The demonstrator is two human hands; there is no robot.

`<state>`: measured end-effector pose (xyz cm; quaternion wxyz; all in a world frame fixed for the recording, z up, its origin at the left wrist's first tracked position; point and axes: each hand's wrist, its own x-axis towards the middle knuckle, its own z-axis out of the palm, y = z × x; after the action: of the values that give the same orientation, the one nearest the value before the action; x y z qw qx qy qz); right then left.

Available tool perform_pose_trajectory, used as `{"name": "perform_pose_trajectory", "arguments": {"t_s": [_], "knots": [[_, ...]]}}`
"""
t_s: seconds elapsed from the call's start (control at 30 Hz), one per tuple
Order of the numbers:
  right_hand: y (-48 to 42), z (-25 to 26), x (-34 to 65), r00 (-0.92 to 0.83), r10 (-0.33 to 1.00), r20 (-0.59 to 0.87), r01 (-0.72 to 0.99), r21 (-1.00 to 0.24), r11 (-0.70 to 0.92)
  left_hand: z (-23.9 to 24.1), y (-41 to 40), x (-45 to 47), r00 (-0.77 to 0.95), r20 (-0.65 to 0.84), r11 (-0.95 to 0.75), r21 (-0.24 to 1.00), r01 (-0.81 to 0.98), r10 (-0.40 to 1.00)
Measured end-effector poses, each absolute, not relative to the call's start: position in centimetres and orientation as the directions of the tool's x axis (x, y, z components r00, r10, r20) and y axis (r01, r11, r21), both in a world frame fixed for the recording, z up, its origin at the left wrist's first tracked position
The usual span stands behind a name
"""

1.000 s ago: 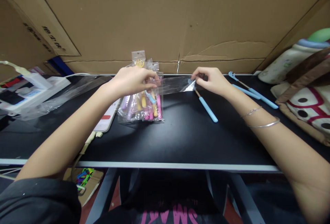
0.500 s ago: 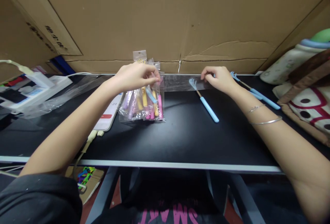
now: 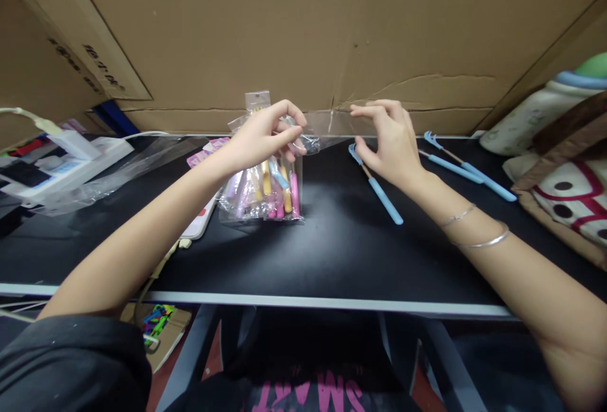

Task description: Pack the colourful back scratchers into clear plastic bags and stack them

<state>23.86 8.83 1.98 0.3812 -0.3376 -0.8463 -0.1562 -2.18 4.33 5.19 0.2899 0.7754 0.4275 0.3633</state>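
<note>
A clear plastic bag (image 3: 329, 126) stretches level between my two hands, raised off the table. My left hand (image 3: 272, 133), fingers curled and thumb toward them, grips its crumpled left end. My right hand (image 3: 391, 140) is at the other end with fingers and thumb apart, the bag's film passing behind the fingertips. Just below the right hand lies a light-blue back scratcher (image 3: 378, 192), claw end away from me. Under my left hand rests a pile of bagged back scratchers (image 3: 265, 191) with purple, yellow, pink and blue handles.
Two more blue back scratchers (image 3: 488, 181) lie at the right, beside a patterned cloth bag (image 3: 564, 191) and a bottle (image 3: 516, 115). Leftward are a phone (image 3: 196, 225) with a cable, loose clear film (image 3: 118, 175) and a power strip (image 3: 66, 169). Cardboard (image 3: 294, 33) walls the back.
The clear bag has come up off the table with both hands. My right hand has moved slightly left and its fingers have spread. The back scratchers on the table stay put.
</note>
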Motion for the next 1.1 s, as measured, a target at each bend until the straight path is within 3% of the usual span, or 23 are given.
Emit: {"name": "perform_pose_trajectory", "arguments": {"t_s": [0.13, 0.27, 0.43, 0.63, 0.83, 0.97, 1.1], "knots": [[6.5, 2.1, 22.0, -0.584, 0.369, 0.723, 0.58, 0.054, 0.813, 4.6, 4.0, -1.4, 0.407, 0.264, -0.412, 0.846, 0.337, 0.875], [5.8, 1.6, 21.4, -0.587, 0.359, 0.725, 0.547, 0.029, 0.837, 4.5, 3.0, -0.6, 0.484, 0.276, -0.446, 0.851, 0.279, 0.83], [6.2, 1.2, 21.6, -0.591, 0.362, 0.721, 0.53, 0.009, 0.848, 4.7, 2.3, -0.1, 0.543, 0.312, -0.528, 0.794, 0.301, 0.779], [5.8, 1.6, 21.6, -0.57, 0.489, 0.66, 0.62, -0.044, 0.783, 4.7, 2.7, -0.5, 0.548, 0.38, -0.643, 0.624, 0.444, 0.746], [6.0, 2.1, 21.9, -0.333, 0.643, 0.69, 0.652, -0.324, 0.686, 4.6, 3.2, -0.9, 0.459, 0.454, -0.646, 0.539, 0.541, 0.764], [7.5, 2.4, 22.8, -0.151, 0.74, 0.655, 0.486, -0.603, 0.633, 4.4, 3.6, -1.0, 0.424, 0.465, -0.627, 0.527, 0.573, 0.777], [9.0, 3.1, 23.8, -0.087, 0.778, 0.622, 0.296, -0.73, 0.616, 4.5, 3.9, -1.4, 0.435, 0.462, -0.63, 0.476, 0.614, 0.773]]}}
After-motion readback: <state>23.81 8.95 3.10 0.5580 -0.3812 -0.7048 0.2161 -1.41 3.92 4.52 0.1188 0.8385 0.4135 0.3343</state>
